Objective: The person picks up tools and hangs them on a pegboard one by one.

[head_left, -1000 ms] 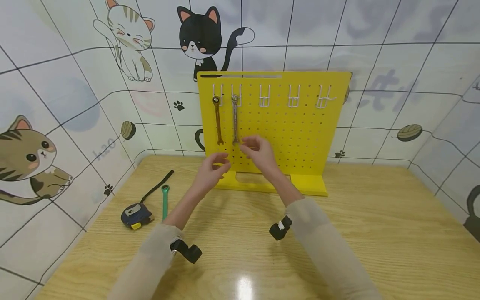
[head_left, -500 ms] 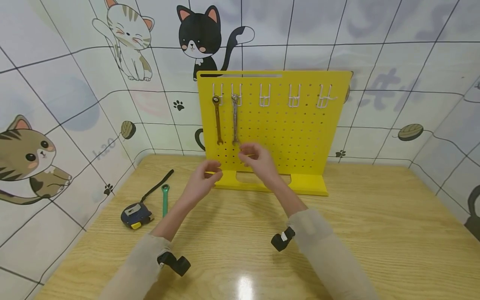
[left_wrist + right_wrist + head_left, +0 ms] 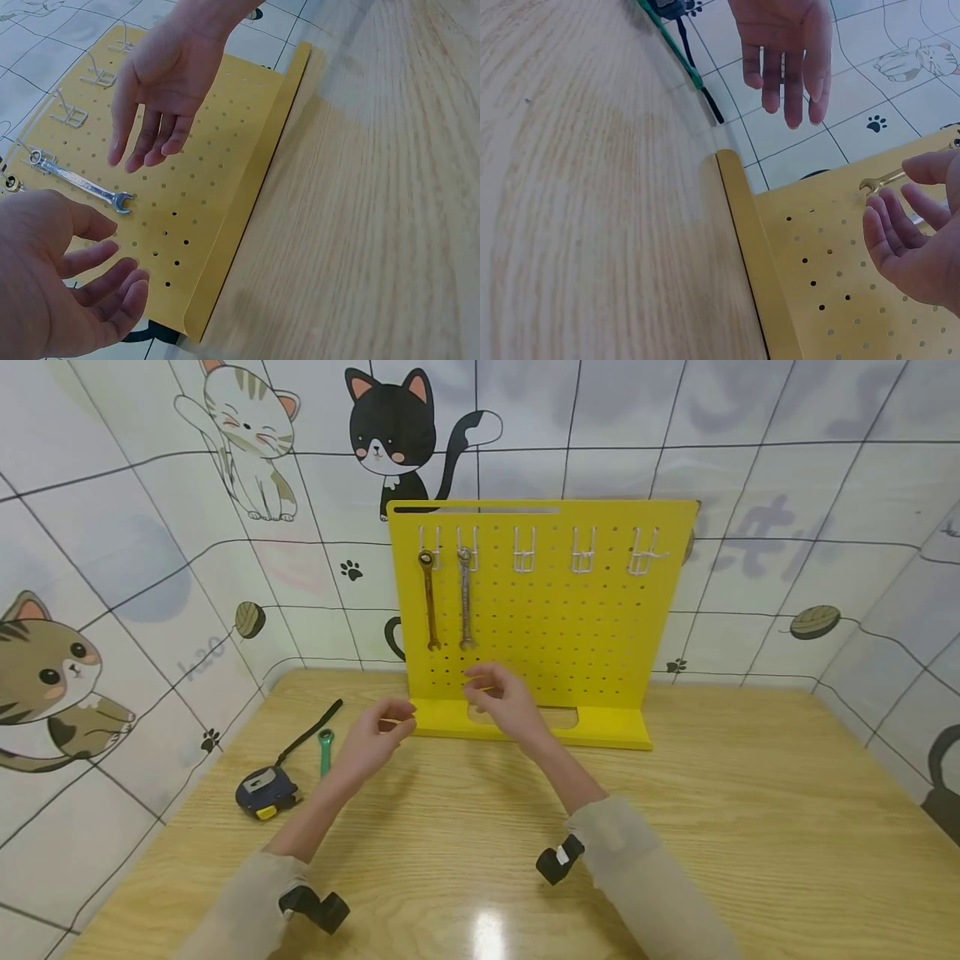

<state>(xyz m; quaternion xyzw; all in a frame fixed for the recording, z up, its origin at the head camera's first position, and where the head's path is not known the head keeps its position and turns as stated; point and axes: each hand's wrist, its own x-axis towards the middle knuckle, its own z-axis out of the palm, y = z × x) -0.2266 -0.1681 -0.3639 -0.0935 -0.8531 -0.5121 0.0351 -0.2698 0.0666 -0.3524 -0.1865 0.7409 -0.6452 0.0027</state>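
Note:
My left hand (image 3: 372, 739) hovers over the table left of the pegboard's base, fingers loosely bent and nothing in them. The right hand (image 3: 504, 700) is in front of the yellow pegboard's (image 3: 555, 627) lower part, also holding nothing, its fingers relaxed. On the board hang two combination wrenches: a brownish-gold one (image 3: 430, 602) on the far left hook and a silver one (image 3: 465, 602) on the hook beside it. In the left wrist view the silver wrench's (image 3: 82, 182) open end points toward the hands. A green wrench (image 3: 326, 750) lies on the table, partly hidden behind my left forearm.
A dark blue tape measure (image 3: 266, 792) with a black strap lies left of the green wrench. Three more white wire hooks (image 3: 582, 552) stand along the board's top right. The board's yellow foot (image 3: 611, 727) rests on the wooden table (image 3: 750, 793), against a cat-patterned wall.
Both hands have drawn back from the hanging wrenches; the left hand moved down and left, the right hand slightly down. The wrenches stay hanging. The head view has shifted slightly.

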